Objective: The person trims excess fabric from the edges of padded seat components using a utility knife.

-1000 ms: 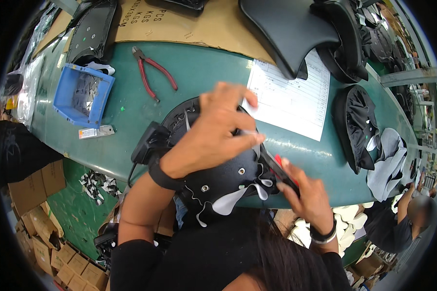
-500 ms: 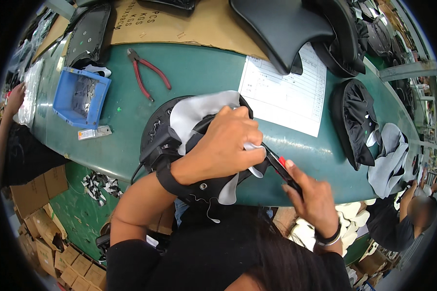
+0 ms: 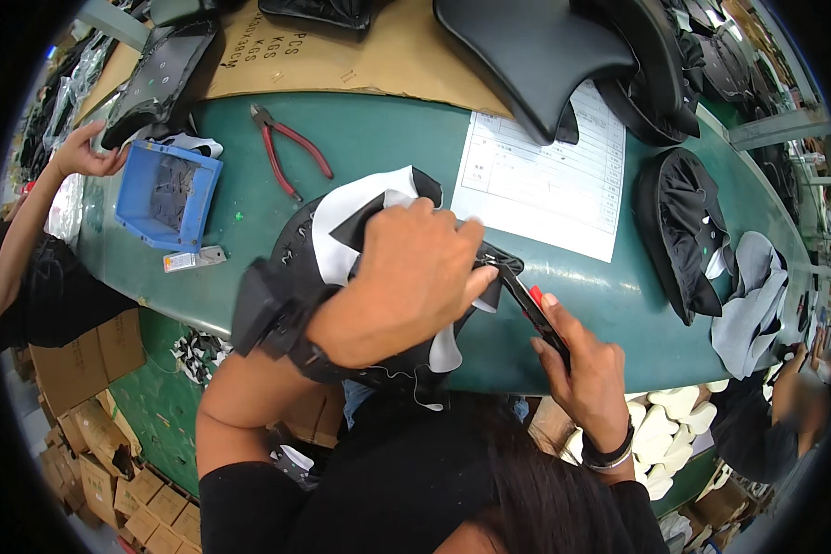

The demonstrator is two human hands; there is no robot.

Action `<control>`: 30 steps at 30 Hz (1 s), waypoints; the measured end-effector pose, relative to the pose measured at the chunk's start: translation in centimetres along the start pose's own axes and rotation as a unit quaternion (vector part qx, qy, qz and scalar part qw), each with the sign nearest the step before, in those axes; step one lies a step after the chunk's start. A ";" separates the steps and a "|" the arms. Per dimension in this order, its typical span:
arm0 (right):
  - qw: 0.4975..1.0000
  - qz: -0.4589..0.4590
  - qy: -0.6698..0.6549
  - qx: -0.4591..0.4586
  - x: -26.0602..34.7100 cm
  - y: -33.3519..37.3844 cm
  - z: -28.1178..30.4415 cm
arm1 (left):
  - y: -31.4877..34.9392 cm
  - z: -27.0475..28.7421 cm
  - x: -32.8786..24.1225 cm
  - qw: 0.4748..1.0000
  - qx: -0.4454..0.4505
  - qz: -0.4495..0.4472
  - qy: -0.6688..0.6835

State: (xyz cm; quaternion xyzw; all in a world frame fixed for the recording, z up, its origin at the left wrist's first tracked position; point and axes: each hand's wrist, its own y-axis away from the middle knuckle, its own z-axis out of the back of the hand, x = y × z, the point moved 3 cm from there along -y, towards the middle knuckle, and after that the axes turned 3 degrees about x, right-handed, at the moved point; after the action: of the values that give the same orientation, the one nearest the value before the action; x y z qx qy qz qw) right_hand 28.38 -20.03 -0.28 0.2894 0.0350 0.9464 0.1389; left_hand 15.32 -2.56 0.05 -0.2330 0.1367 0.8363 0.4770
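Before me lies a black padded seat cover with a white lining flap folded along its upper side. My left hand is closed on the cover's far right edge, bunching the black and white fabric. My right hand grips a slim black utility knife with a red slider. The knife points up and left, its front end against the gathered fabric beside my left fingers. Whether the blade is in the cloth is hidden. A loose thread hangs from the near edge.
Red-handled cutting pliers and a blue bin of small pieces stand left on the green table. A printed sheet and black padded seats lie beyond. Another cover rests right. A co-worker's hand touches a black panel.
My left hand has turned and pulled the edge, folding the lining and exposing more black fabric. The knife stays against it. At far left, the co-worker's hand has come up to the black panel.
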 end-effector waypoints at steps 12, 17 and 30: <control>0.987 0.050 -0.145 -0.040 -1.6 -1.5 0.5 | -0.2 -1.6 2.3 0.977 -0.065 -0.033 0.199; 0.995 0.059 -0.079 0.029 -0.4 -3.2 0.3 | 0.1 -1.7 2.4 0.971 -0.089 -0.025 0.222; 0.963 -0.088 -0.245 -0.075 1.8 0.4 -5.5 | -1.0 -1.0 4.0 0.720 -0.122 0.130 0.671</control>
State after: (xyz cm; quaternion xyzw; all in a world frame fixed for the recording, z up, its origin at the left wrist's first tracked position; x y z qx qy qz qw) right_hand 23.80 -19.84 -3.83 0.4969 -0.0457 0.8305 0.2476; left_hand 14.66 0.40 -2.90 -0.7695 0.3464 0.5242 0.1143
